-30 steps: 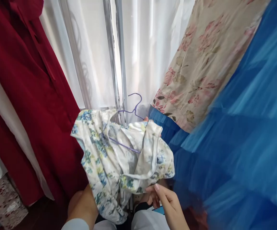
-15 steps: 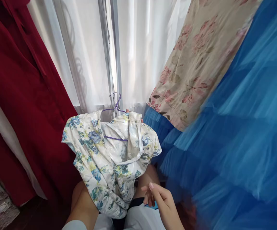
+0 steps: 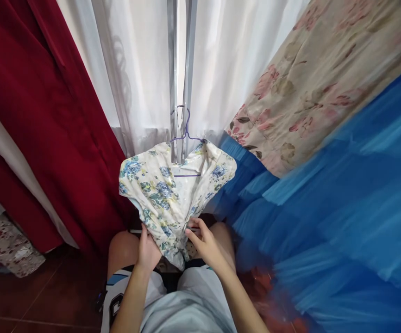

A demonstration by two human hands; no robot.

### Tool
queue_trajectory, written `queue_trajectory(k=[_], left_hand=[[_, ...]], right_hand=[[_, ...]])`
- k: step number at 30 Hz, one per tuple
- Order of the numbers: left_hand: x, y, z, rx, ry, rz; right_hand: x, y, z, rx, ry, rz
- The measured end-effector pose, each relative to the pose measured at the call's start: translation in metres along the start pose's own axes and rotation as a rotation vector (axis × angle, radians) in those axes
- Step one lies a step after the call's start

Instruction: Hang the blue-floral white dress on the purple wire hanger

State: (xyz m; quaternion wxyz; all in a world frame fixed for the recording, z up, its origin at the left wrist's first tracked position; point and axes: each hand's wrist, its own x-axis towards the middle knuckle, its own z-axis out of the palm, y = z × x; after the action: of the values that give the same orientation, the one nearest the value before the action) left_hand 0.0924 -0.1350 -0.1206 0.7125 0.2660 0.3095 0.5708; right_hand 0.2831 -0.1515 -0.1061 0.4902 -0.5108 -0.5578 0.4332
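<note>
We see both hands low in the head view, pinching the bottom of a small floral garment (image 3: 172,194), white with blue and yellow flowers. Left hand (image 3: 147,252) grips the lower left edge of the cloth, fingers closed on it; right hand (image 3: 205,245) holds the lower right edge, thumb and fingers pressed on the fabric. The hands sit near each other, with the gathered hem between them. The garment hangs on a purple wire hanger (image 3: 185,134), whose hook sits up against a metal pole (image 3: 179,69); we cannot tell what the hook catches. Sheer white curtain (image 3: 228,60) behind the pole. Crowding in on the left is a dark red garment (image 3: 37,125); on the right, a beige rose-print fabric (image 3: 318,78) and a blue tulle skirt (image 3: 342,208), which presses close to the garment's right side. Below are bare knees, light shorts (image 3: 190,305) and a red-brown tiled floor (image 3: 47,305).
</note>
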Motion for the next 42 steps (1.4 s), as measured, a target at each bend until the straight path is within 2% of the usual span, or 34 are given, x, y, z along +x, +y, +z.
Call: queue_trajectory(k=[3,8,11,15,17,21,23,25,26,27,28,30,31,32,34,37,39,42], left_hand=[[-0.005,-0.009,-0.008,0.068,0.045,0.082],[-0.012,-0.008,-0.008,0.341,0.124,0.182],[-0.012,-0.008,-0.011,0.338,0.129,0.173],[-0.011,-0.015,-0.025,0.307,0.241,0.140],[-0.006,-0.013,-0.036,0.364,0.302,0.183],[0.004,0.013,-0.053,0.426,0.496,0.440],[0.003,0.026,-0.049,0.457,0.608,0.635],[-0.005,0.031,-0.036,0.569,0.685,0.855],[-0.010,0.028,-0.027,0.652,0.674,0.935],[-0.015,0.023,-0.018,0.752,0.606,0.965],[-0.020,0.015,-0.008,0.850,0.484,0.936],[-0.025,-0.003,0.008,0.991,0.200,0.796],[-0.025,-0.011,0.014,1.025,0.111,0.725],[-0.023,-0.019,0.018,1.040,0.076,0.676],[-0.018,-0.026,0.023,1.055,0.097,0.651],[-0.011,-0.021,0.025,1.194,0.022,0.647],[-0.010,-0.013,0.029,1.376,-0.066,0.623],[-0.013,-0.003,0.044,1.725,-0.148,0.558]], right_hand=[[0.018,-0.007,0.010,-0.073,-0.059,-0.063],[0.022,-0.019,0.020,0.033,-0.063,-0.073],[0.018,-0.018,0.021,0.085,-0.104,-0.016],[0.017,-0.017,0.022,0.146,-0.087,-0.022],[0.016,-0.019,0.022,0.165,-0.057,-0.041],[0.011,-0.022,0.013,0.134,-0.011,-0.018],[0.008,-0.022,0.010,0.127,-0.001,0.002],[0.006,-0.023,0.010,0.137,-0.015,0.024],[0.005,-0.023,0.012,0.146,-0.031,0.035],[0.004,-0.024,0.015,0.155,-0.047,0.044],[0.003,-0.025,0.018,0.166,-0.067,0.049],[0.001,-0.028,0.026,0.193,-0.117,0.052],[-0.001,-0.029,0.029,0.206,-0.142,0.051],[-0.002,-0.031,0.031,0.218,-0.165,0.053],[-0.003,-0.034,0.032,0.238,-0.189,0.066],[0.009,-0.046,0.024,0.255,-0.168,0.084],[0.029,-0.062,0.016,0.273,-0.118,0.057],[0.076,-0.100,0.003,0.326,-0.051,-0.046]])
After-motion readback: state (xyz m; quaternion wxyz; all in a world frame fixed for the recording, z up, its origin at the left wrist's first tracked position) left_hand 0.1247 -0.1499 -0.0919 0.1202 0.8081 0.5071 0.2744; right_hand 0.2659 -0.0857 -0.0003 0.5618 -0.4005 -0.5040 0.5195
